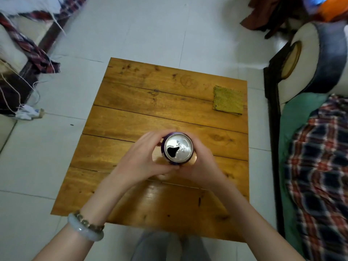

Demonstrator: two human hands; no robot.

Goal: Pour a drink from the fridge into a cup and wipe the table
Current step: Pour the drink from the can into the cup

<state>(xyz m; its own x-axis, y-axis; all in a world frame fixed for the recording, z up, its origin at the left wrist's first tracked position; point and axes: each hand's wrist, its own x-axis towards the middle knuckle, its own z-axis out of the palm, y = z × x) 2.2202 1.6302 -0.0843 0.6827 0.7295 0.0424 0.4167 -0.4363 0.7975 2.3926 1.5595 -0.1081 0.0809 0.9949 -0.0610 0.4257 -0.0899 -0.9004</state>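
Soft even daylight, glare patch on the wooden table [150, 117] near the body, wide-angle bending and blur at edges

1. The can [178, 149], at the centre of the frame, has a bright, smooth metal top and a glossy purple wall.
2. The table [131, 117] is varnished plank wood, knotty, with a shiny patch near the lower centre.
3. The cloth [228, 100], at the table's upper right, is a coarse, matt yellow-green weave.
4. The floor [143, 31] is smooth pale tile with a dull sheen.
5. The bangle [82, 229], lower left, looks polished, milky and stone-like.
6. The blanket [320, 157], right edge, is soft checked fabric.
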